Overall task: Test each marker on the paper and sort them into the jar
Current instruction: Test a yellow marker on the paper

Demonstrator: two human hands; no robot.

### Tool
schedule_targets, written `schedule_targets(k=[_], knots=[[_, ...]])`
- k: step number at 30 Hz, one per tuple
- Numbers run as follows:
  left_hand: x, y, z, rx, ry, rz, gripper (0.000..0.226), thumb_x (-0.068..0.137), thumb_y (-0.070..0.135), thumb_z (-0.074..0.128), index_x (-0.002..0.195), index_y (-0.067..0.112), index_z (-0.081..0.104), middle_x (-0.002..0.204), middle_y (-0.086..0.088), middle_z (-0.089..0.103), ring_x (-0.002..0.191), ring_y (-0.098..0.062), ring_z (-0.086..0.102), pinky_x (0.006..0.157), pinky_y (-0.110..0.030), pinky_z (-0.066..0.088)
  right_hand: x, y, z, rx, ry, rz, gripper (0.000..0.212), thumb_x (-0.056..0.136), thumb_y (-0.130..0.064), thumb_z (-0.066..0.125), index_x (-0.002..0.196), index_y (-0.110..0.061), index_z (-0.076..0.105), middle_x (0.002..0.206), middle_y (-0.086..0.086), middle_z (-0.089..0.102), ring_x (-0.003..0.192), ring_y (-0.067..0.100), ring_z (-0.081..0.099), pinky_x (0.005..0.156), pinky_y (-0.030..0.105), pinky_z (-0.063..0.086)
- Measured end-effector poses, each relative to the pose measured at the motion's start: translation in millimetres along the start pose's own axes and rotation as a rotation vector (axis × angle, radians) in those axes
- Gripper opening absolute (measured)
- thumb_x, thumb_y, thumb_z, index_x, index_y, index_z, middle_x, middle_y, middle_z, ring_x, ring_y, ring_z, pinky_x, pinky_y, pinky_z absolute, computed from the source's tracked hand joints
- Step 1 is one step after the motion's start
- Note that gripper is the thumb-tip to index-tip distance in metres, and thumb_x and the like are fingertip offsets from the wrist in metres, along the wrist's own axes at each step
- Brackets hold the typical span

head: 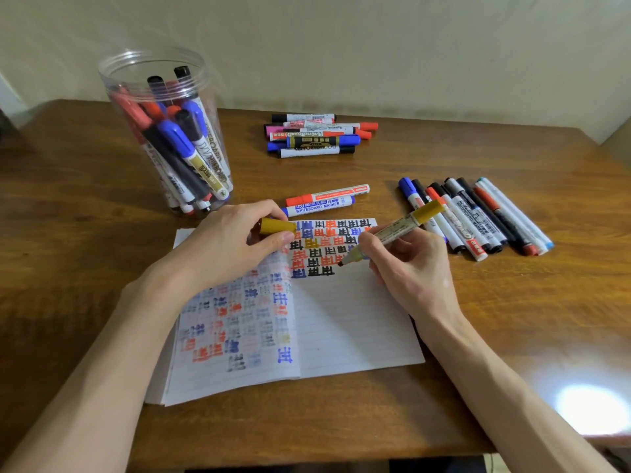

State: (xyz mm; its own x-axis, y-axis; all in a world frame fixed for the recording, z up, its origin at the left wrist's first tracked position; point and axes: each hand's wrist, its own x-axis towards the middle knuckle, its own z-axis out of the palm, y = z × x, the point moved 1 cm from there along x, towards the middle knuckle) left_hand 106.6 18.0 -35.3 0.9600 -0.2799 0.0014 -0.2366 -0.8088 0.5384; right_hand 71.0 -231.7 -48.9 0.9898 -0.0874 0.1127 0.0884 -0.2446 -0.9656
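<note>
Gold marker over paper
Right hand pinches it, left hand pinches cap; jar at ten o'clock part-filled; pile at twelve, row at two likely remain.

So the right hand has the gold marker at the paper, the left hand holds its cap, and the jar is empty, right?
Not empty: the head view shows the jar holding many markers. The right hand does have the gold marker at the paper, and the left hand holds its cap.
</note>
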Motion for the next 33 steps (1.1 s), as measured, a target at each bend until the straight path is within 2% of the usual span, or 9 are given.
schedule_targets(k=[8,14,16,19,22,26,28,31,33], knots=[[-0.3,-0.4,-0.1,-0.006,0.002,0.005,0.022,0.097,0.054,0.057,0.115,0.040,0.059,0.106,0.022,0.060,0.097,-0.005,0.062,0.077,-0.033,0.056,-0.3,-0.6,1.5,-0.072,-0.057,-0.049,0.016,0.097,-0.015,0.074,0.082,-0.021,0.074,0.064,-0.023,0.071,0.057,-0.006,0.065,0.053,0.009,0.046],[-0.8,0.8,-0.9,0.001,-0.003,0.005,0.023,0.098,0.053,0.057,0.116,0.040,0.059,0.108,0.018,0.062,0.100,-0.008,0.062,0.081,-0.038,0.057,2.6,6.1,0.9,-0.152,0.013,-0.073,0.012,0.094,-0.019,0.076,0.082,-0.021,0.075,0.079,-0.011,0.079,0.067,0.014,0.073,0.055,0.026,0.057],[-1.0,1.2,-1.0,0.001,-0.001,0.004,0.023,0.098,0.053,0.057,0.115,0.039,0.059,0.108,0.018,0.062,0.099,-0.008,0.063,0.081,-0.039,0.057,3.3,6.4,0.4,-0.116,0.023,-0.076,0.013,0.094,-0.016,0.075,0.083,-0.022,0.075,0.078,-0.014,0.078,0.066,0.012,0.072,0.054,0.020,0.053],[-1.2,1.6,-1.2,0.002,0.008,0.010,0.022,0.098,0.052,0.058,0.115,0.038,0.060,0.106,0.019,0.063,0.094,-0.006,0.062,0.076,-0.032,0.055,3.4,6.3,0.0,-0.055,0.013,-0.051,0.010,0.095,-0.013,0.074,0.087,-0.017,0.076,0.069,-0.020,0.074,0.060,-0.001,0.067,0.054,0.010,0.046],[-1.3,1.9,-0.9,0.011,0.017,0.012,0.022,0.098,0.051,0.058,0.115,0.038,0.060,0.104,0.020,0.061,0.092,-0.004,0.061,0.072,-0.026,0.050,3.1,6.0,0.6,-0.060,-0.002,-0.059,0.013,0.095,-0.012,0.073,0.085,-0.019,0.076,0.073,-0.017,0.077,0.062,-0.001,0.067,0.056,0.011,0.047],[-1.1,2.3,-1.1,0.009,0.003,0.007,0.022,0.098,0.052,0.057,0.115,0.038,0.060,0.106,0.019,0.062,0.096,-0.005,0.062,0.076,-0.031,0.054,2.5,4.8,1.5,-0.081,-0.043,-0.076,0.013,0.095,-0.013,0.074,0.084,-0.020,0.075,0.080,-0.018,0.078,0.068,-0.002,0.072,0.058,0.012,0.051],[-1.1,1.8,-1.1,0.012,0.011,0.013,0.022,0.098,0.052,0.057,0.114,0.038,0.060,0.107,0.017,0.063,0.094,-0.006,0.062,0.075,-0.031,0.053,2.0,5.1,2.1,-0.121,-0.050,-0.090,0.010,0.095,-0.016,0.075,0.086,-0.020,0.075,0.084,-0.019,0.079,0.076,0.001,0.075,0.061,0.017,0.056],[-1.1,1.5,-0.8,0.015,0.010,0.012,0.022,0.097,0.053,0.057,0.114,0.038,0.059,0.108,0.017,0.063,0.094,-0.006,0.061,0.075,-0.033,0.053,2.5,8.3,0.8,-0.138,-0.008,-0.087,0.007,0.093,-0.018,0.075,0.086,-0.018,0.076,0.085,-0.010,0.080,0.080,0.014,0.078,0.068,0.038,0.064],[-1.0,1.5,-0.5,0.019,0.004,0.008,0.023,0.097,0.053,0.057,0.115,0.039,0.059,0.109,0.016,0.063,0.094,-0.007,0.062,0.076,-0.035,0.054,3.6,9.9,-0.2,-0.131,0.005,-0.088,0.007,0.092,-0.017,0.075,0.086,-0.017,0.076,0.085,-0.004,0.080,0.080,0.023,0.077,0.071,0.045,0.063]])
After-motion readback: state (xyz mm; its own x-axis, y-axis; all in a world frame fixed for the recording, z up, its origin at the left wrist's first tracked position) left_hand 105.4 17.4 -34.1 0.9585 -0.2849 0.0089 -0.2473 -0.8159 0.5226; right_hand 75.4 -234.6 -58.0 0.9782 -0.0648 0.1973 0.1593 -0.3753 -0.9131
